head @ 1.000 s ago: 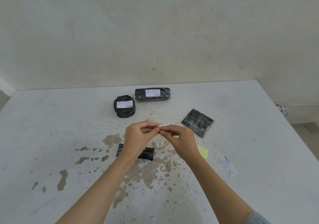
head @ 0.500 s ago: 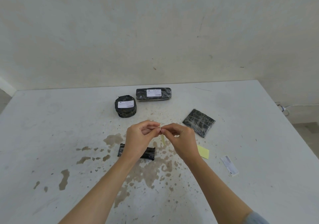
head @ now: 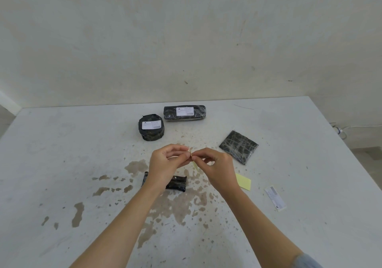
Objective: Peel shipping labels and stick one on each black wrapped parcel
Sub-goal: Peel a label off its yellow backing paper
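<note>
Mostly hidden: label (head: 191, 151) pinched between left hand (head: 165, 164), right hand (head: 217, 167) grips.

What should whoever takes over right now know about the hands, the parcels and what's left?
Left hand and right hand both pinch one label above the table, peeling it.
Done: round parcel and long parcel at the back carry labels.
Left: flat square parcel on the right and small parcel under the left wrist show none.
Spare label and yellow backing lie right.
</note>
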